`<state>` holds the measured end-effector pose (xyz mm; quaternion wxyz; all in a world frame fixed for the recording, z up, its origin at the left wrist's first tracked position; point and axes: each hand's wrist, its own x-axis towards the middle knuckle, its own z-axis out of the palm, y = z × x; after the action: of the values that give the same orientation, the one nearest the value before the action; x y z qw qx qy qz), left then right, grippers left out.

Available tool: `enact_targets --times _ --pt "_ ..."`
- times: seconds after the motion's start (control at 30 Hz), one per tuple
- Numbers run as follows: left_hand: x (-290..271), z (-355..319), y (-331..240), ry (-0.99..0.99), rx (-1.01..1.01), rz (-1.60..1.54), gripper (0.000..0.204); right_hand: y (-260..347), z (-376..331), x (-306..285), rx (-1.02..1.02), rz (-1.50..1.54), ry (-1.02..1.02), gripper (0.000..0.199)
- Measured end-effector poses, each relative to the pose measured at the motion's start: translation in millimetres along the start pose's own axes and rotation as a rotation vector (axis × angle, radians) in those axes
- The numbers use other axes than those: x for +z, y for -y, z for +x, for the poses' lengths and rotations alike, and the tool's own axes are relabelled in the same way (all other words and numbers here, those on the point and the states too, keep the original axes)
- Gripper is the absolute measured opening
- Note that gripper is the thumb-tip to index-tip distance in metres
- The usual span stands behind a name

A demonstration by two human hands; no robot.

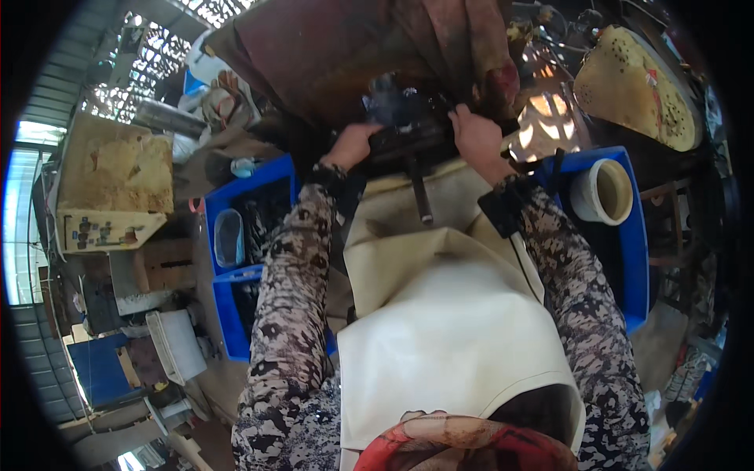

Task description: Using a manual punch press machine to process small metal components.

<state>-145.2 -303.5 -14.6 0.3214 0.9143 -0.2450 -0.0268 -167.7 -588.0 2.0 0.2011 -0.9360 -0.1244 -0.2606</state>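
In front of me is a dark machine (404, 129), with a dark metal rod (421, 192) jutting from it towards my cream apron (448, 314). My left hand (353, 146) reaches to its left side, fingertips lost in shadow. On the other side, my right hand (477, 140) has its fingers closed at the machine's right edge; what they hold, if anything, is too dark to make out. A worn brown sheet (314, 59) drapes over the top of the machine. Something grey and shiny (389, 98) shows in the shade beneath the sheet.
Blue bins (287, 174) with dark thin pieces and a clear container (228, 237) stand left. Another blue bin (638, 235) at right holds a whitish bucket (602, 192). Farther out are a stained yellowish box (118, 169) and a speckled yellowish panel (636, 86).
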Motion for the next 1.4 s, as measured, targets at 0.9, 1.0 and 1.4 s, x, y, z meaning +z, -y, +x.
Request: enact_targets --times 0.9,1.0,1.4 --pt "29.0 -106.8 -182.4 -0.031 0.320 0.248 0.046 17.4 -15.1 -31.1 0.020 0.170 0.025 0.017" --pt "33.6 -109.8 -179.3 -0.066 0.337 0.277 0.038 17.3 -18.0 -33.2 0.008 0.195 0.024 0.017" --pt "-42.9 -13.7 -185.0 -0.706 -0.032 0.133 0.026 16.2 -17.6 -32.1 0.083 0.149 0.050 0.018"
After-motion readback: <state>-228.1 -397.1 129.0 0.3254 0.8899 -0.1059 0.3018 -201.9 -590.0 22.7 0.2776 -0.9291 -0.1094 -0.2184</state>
